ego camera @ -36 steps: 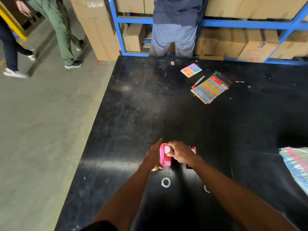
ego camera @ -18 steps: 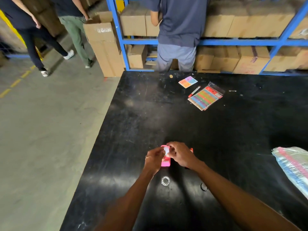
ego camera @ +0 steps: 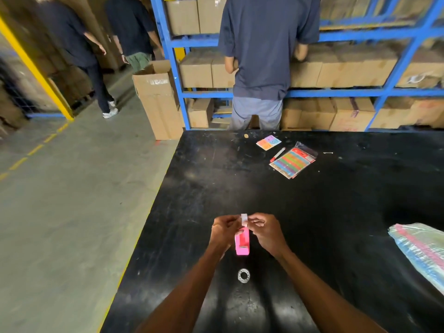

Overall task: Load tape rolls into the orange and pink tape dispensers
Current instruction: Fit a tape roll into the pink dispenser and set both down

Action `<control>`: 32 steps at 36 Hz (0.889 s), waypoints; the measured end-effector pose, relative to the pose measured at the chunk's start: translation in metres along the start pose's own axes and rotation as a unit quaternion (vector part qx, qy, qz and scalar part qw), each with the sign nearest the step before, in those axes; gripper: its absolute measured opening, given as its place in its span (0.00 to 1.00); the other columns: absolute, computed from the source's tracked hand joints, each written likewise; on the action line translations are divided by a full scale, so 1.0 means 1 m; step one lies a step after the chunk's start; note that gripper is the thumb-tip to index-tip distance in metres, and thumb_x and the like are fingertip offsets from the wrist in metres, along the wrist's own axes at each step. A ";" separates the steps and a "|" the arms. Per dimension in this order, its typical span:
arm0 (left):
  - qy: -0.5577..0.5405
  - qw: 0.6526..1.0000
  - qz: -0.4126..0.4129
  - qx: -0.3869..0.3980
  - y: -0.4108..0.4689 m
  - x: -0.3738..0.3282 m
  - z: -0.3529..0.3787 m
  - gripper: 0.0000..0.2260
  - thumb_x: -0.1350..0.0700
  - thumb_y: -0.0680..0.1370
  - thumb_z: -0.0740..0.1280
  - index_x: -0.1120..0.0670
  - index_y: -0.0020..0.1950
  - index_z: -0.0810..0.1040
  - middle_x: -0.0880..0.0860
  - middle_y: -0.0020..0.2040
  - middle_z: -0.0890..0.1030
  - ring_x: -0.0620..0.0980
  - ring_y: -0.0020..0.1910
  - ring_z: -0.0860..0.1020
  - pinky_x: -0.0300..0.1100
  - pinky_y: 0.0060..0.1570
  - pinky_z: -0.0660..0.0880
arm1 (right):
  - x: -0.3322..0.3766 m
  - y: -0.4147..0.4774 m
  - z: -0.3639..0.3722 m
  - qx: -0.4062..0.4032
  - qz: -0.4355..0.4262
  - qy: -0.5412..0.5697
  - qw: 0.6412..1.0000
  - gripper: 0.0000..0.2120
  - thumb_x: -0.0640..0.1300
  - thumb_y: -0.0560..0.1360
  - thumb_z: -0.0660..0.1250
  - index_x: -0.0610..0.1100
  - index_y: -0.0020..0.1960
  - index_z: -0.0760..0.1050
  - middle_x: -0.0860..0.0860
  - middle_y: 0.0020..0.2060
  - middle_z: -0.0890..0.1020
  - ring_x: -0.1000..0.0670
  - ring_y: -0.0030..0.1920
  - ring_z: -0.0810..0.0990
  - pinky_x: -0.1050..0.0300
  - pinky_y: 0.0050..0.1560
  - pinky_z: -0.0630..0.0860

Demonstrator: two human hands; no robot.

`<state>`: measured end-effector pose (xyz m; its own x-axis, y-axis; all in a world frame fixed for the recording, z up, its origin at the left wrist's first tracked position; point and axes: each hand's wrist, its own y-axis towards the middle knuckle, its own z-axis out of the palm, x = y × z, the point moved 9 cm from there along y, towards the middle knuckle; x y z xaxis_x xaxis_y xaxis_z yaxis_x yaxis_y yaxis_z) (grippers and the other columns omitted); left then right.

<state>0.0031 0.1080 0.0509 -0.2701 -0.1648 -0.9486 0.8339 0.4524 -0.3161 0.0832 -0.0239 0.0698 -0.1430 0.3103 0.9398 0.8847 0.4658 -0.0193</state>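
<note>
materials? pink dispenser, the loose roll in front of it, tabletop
Pink dispenser: looks like moulded plastic, opaque, even colour, slight sheen.
Loose roll: seems clear tape on a pale core; see-through, glinting.
Tabletop: black, hard, semi-matte sheet, scuffed pale; material unclear, maybe laminate or rubber.

- just one head cam, wide-angle, looking forward and down over the black tabletop [ego camera: 336, 212]
- hands close in, blue shelving [ego camera: 360, 92] far back

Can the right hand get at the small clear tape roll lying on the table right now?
Probably yes, once freed: the small clear tape roll lies uncovered on the black table just nearer than the right hand, which is busy pinching the white tape strip.
</note>
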 end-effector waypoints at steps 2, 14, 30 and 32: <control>0.000 1.000 -0.003 -0.002 -0.001 -0.001 -0.001 0.09 0.65 0.80 0.67 0.68 0.58 0.80 0.63 0.47 0.85 0.50 0.39 0.84 0.39 0.44 0.83 | 0.003 -0.004 0.001 -0.005 -0.005 0.008 1.000 0.06 0.45 0.70 0.75 0.43 0.45 0.85 0.50 0.39 0.87 0.51 0.41 0.86 0.51 0.42 0.81; 0.011 0.999 -0.012 0.039 -0.011 0.011 0.002 0.08 0.63 0.78 0.70 0.63 0.57 0.82 0.62 0.50 0.86 0.57 0.51 0.86 0.50 0.55 0.83 | -0.013 -0.024 -0.009 -0.010 0.025 0.060 0.998 0.11 0.37 0.73 0.75 0.39 0.55 0.84 0.48 0.51 0.87 0.52 0.51 0.86 0.47 0.57 0.82; 0.046 0.998 -0.036 0.030 -0.008 0.030 -0.017 0.10 0.67 0.77 0.70 0.67 0.57 0.81 0.64 0.48 0.84 0.49 0.40 0.84 0.33 0.39 0.80 | -0.111 -0.069 0.019 0.137 0.074 -0.238 0.959 0.08 0.50 0.68 0.65 0.51 0.44 0.67 0.55 0.39 0.77 0.49 0.42 0.78 0.49 0.44 0.76; 0.044 0.998 -0.038 0.027 -0.007 0.029 -0.022 0.10 0.66 0.77 0.71 0.67 0.57 0.81 0.63 0.48 0.84 0.50 0.42 0.83 0.33 0.39 0.80 | -0.122 -0.083 0.027 0.167 0.087 -0.284 0.940 0.09 0.47 0.69 0.65 0.52 0.48 0.68 0.52 0.45 0.78 0.47 0.46 0.79 0.51 0.46 0.73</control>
<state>-0.0209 0.1189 0.0248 -0.3726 -0.1190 -0.9203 0.8337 0.3927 -0.3883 0.0150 -0.0783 -0.0524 -0.3064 0.7543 0.5806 0.7411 0.5719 -0.3518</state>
